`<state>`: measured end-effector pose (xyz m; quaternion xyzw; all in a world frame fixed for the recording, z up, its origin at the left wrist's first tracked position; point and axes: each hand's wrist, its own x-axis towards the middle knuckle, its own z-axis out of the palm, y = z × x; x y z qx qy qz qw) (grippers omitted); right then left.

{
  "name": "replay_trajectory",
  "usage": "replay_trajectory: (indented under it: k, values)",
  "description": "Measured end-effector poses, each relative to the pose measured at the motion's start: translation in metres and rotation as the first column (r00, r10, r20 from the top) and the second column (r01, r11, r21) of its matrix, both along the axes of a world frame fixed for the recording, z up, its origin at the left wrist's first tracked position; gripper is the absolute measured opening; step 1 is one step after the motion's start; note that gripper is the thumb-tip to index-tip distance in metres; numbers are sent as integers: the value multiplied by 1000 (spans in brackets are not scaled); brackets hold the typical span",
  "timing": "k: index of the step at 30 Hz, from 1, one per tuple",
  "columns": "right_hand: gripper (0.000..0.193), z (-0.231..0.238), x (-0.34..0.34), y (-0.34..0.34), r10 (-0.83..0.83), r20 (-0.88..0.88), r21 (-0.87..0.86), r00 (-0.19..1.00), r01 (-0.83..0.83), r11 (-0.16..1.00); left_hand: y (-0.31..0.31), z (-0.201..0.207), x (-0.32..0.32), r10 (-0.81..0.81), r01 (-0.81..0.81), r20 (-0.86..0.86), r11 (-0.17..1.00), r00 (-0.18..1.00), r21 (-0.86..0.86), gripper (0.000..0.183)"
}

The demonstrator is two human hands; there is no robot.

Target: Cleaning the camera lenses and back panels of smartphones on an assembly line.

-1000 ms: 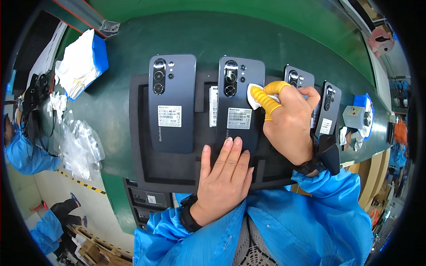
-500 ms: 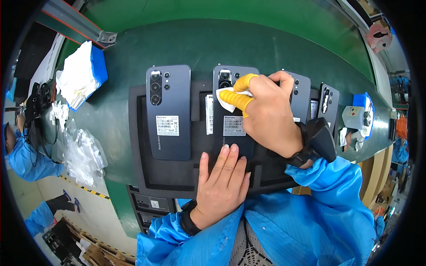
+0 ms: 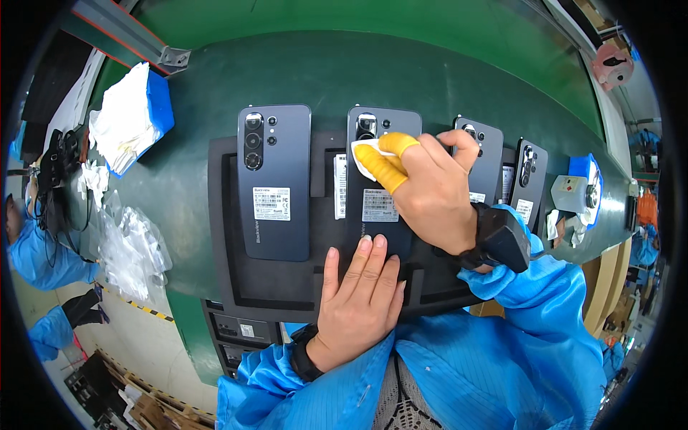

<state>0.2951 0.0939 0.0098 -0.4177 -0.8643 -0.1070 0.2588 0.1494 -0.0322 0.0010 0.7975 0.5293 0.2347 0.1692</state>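
Several dark blue smartphones lie back up in a row on a black foam tray (image 3: 272, 294). My right hand (image 3: 430, 183), with yellow finger cots on two fingers, pinches a folded white wiping cloth (image 3: 363, 159). The cloth touches the back of the second smartphone (image 3: 387, 233) from the left, just below its camera lenses. My left hand (image 3: 358, 301) lies flat with fingers spread, fingertips on that phone's lower end. To the left lies another smartphone (image 3: 276, 233). Two more phones, one a smartphone (image 3: 479, 132) partly behind my right hand and the other a smartphone (image 3: 529, 175), are to the right.
On the green table (image 3: 301, 72), a blue box of white cloths (image 3: 122, 118) stands at left, above clear plastic bags (image 3: 132, 247). A translucent bottle (image 3: 571, 193) stands at right by a blue bin (image 3: 593, 168). Another person in a blue sleeve (image 3: 46, 251) is at far left.
My right hand and wrist have shifted slightly down and left, with the cloth still against the phone below the lenses. My left hand stays on the phone's lower end.
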Motion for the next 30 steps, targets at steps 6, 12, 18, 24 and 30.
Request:
replay_trajectory:
  k: [6, 12, 18, 24, 30]
  values:
    - [9, -4, -7, 3, -70, 29, 61, 997, 69, 996, 0, 0, -1, 3, -3, 4, 1000, 1000, -2, 36]
    - [7, 0, -15, 1, -157, 22, -9, 987, 157, 988, 0, 0, -1, 2, -2, 0, 1000, 1000, 0, 35]
    - [4, 8, -17, -3, -206, -38, -92, 978, 202, 975, 0, -1, -1, 0, 0, 9, 1000, 1000, -1, 35]
    - [10, 11, -11, -13, -194, -47, -155, 980, 185, 970, 0, -1, -1, -4, 4, -1, 1000, 1000, 6, 35]
    - [29, 18, 10, -2, -196, -114, -211, 974, 169, 963, 1, -2, 0, -2, 2, -7, 1000, 1000, 19, 34]
